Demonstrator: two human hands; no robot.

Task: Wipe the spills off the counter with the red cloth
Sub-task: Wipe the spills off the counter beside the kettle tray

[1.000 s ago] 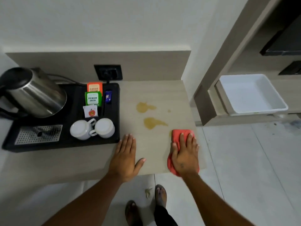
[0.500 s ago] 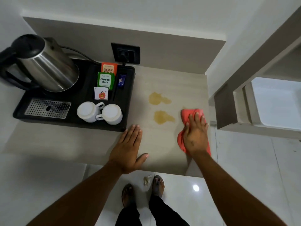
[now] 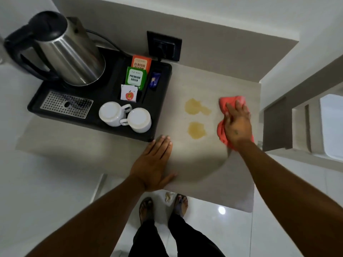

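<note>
Two yellow-brown spills lie on the beige counter (image 3: 204, 164): a far spill (image 3: 195, 107) and a near spill (image 3: 196, 130). Just right of them, the red cloth (image 3: 225, 103) lies flat near the counter's right edge. My right hand (image 3: 236, 125) presses down on the cloth with fingers spread, covering its middle. The cloth's left edge is a short gap away from both spills. My left hand (image 3: 155, 164) rests flat, palm down, on the counter near the front edge, holding nothing.
A black tray (image 3: 163, 101) on the left carries a steel kettle (image 3: 68, 52), two upturned white cups (image 3: 126, 116), and tea sachets (image 3: 136, 76). A wall socket (image 3: 164, 45) is behind it. A white bin (image 3: 332, 125) sits on a shelf to the right.
My right hand has slid the red cloth away from me along the counter's right side, now level with the spills. My left hand stays flat. The camera has tilted further down.
</note>
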